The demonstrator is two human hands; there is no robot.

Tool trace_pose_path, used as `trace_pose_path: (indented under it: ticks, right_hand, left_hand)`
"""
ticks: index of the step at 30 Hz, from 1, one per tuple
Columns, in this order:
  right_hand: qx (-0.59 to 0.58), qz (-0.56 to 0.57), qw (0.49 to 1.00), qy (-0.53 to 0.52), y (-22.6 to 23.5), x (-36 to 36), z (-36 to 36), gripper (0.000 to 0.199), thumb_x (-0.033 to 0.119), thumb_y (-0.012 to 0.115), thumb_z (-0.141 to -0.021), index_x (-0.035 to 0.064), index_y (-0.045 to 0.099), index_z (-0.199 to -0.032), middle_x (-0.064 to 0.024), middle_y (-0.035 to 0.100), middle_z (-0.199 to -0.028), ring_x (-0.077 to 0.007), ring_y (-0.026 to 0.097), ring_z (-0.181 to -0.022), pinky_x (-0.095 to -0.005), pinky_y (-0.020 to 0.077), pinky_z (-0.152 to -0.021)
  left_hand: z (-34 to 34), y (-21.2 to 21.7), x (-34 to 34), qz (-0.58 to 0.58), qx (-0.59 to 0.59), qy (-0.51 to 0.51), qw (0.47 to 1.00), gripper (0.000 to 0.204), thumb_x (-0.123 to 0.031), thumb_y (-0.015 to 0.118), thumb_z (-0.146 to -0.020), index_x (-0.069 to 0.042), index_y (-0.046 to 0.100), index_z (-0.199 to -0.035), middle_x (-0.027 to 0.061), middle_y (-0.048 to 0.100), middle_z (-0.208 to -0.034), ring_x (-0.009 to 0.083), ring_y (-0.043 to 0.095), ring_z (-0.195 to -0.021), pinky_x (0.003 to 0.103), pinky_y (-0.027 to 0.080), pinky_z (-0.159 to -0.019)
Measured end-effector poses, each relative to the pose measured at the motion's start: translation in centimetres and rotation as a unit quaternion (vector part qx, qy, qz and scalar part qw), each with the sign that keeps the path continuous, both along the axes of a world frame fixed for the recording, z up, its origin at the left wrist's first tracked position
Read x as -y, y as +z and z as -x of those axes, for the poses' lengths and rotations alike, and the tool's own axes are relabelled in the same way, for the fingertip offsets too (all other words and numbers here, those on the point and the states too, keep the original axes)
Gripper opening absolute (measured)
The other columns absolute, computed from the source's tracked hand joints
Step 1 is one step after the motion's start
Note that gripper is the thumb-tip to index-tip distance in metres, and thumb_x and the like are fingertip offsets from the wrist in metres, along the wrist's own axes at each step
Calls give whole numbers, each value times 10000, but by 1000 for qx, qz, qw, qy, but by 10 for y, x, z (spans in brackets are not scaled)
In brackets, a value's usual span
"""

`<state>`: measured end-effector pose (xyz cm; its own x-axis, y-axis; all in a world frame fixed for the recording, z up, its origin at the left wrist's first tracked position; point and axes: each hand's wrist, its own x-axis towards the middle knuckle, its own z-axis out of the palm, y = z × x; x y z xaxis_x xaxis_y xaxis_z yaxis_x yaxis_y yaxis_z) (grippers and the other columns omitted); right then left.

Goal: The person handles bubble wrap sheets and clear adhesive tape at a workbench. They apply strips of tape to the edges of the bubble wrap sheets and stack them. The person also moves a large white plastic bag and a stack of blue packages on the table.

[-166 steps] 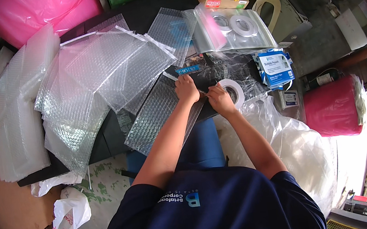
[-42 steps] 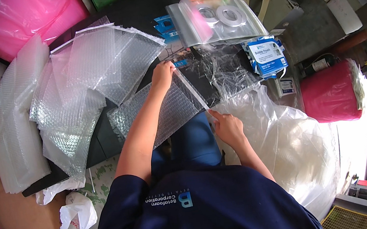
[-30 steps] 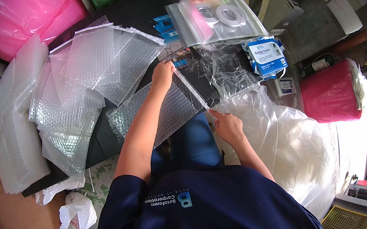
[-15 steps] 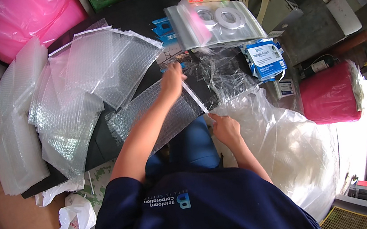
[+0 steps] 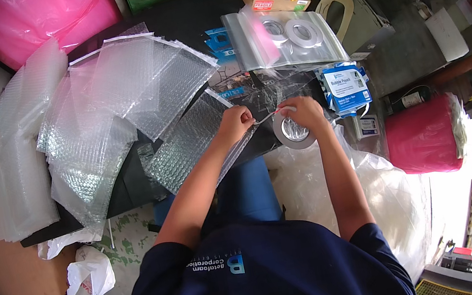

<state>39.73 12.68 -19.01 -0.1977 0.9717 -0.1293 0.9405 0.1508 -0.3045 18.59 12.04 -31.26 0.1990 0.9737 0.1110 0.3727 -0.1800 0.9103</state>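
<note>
My left hand (image 5: 235, 124) is closed in a pinch on the free end of a narrow tape strip (image 5: 266, 118). The strip runs across to a roll of tape (image 5: 294, 132), which my right hand (image 5: 303, 112) grips at its upper rim. Under my left hand and forearm lies a clear bubble-wrap pouch (image 5: 191, 139), slanting on the black table (image 5: 133, 160). A pale strip borders the pouch's right edge. To the left, several bubble pouches (image 5: 133, 80) are fanned out over one another.
A stack of bubble sheets (image 5: 23, 150) lies far left. Two tape rolls (image 5: 304, 33) rest on clear plastic sheets (image 5: 238, 39); blue-white packs (image 5: 347, 89) lie at right. Behind stands a cardboard box (image 5: 278, 2) with blue tape. A large clear plastic bag (image 5: 366, 188) bulges beside the table.
Both hands have left the pouch's white-strip edge. My right hand has risen and now holds a tape roll; my left has come nearer and pinches its strip. The pouch has turned slightly.
</note>
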Motion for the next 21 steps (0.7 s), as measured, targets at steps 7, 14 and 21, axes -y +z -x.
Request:
trace_pose_path:
  ticks: [7,14,21]
  right_hand:
    - [-72,-157,965,197,-61,-2,28,81,218,686,-723,168,723,-775,-14,609,-876,-222,553,-933,-422,401,-839]
    - [-132,-178,966,136,-98,23,34,82,152,675,-717,95,703,-770,-22,626,-804,-230,580,-840,-392,418,-799]
    - [-213,-130,966,74,-97,14,39,51,105,655,-679,72,693,-691,-75,641,-749,-281,623,-726,-381,480,-691]
  left_hand:
    - [-1,-1,-3,-11,-22,18,1000,154,-85,744,-667,-40,608,-725,72,570,-685,196,556,-600,319,457,-577]
    - [-7,-2,-2,-21,-62,31,997,204,-80,748,-610,-29,592,-731,122,580,-717,270,598,-690,352,482,-615]
    - [-17,-23,-12,-14,-119,64,991,214,-101,746,-601,-31,598,-738,173,601,-769,337,605,-766,393,485,-688]
